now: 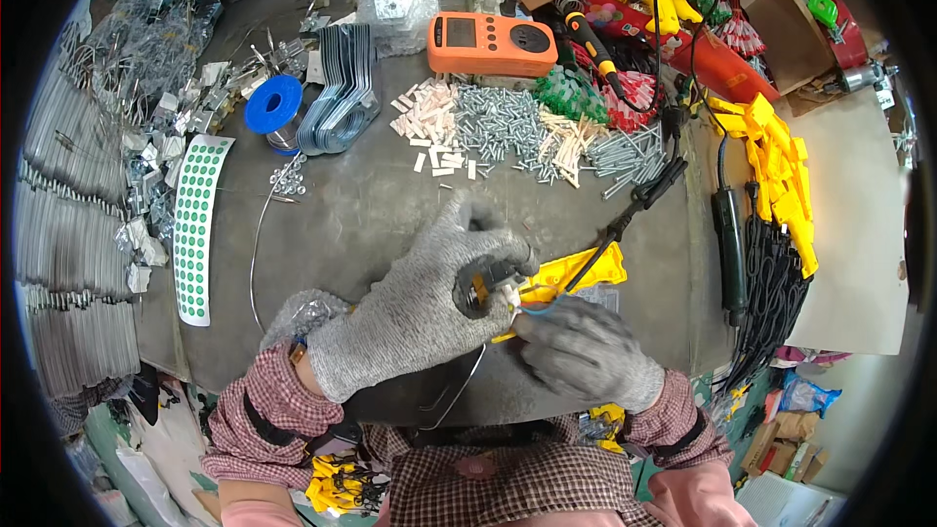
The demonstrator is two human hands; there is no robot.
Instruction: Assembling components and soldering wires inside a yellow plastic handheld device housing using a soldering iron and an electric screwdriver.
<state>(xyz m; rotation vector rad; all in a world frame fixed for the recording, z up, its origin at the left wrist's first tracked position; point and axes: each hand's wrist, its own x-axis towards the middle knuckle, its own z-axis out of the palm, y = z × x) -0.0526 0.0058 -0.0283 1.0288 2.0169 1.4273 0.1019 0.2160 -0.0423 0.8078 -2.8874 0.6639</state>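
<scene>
My left hand [429, 298], in a grey knit glove, is closed around a small dark cylindrical part with an orange and white end [485, 283]. My right hand [586, 351], also gloved in grey, pinches thin blue and yellow wires [539, 307] that lead to that part. A yellow plastic housing [576, 273] lies on the bench just behind both hands, with a black cable [625, 220] running from it to the upper right. A loose silver solder wire [259, 254] curves across the bench at the left.
Behind lie heaps of screws [498, 122], white and beige plastic pieces [429, 117], an orange meter [493, 42], a blue solder spool [273, 105] and a strip of green dot stickers [195, 224]. Yellow housings [776, 161] and black cables [771, 293] pile up at the right.
</scene>
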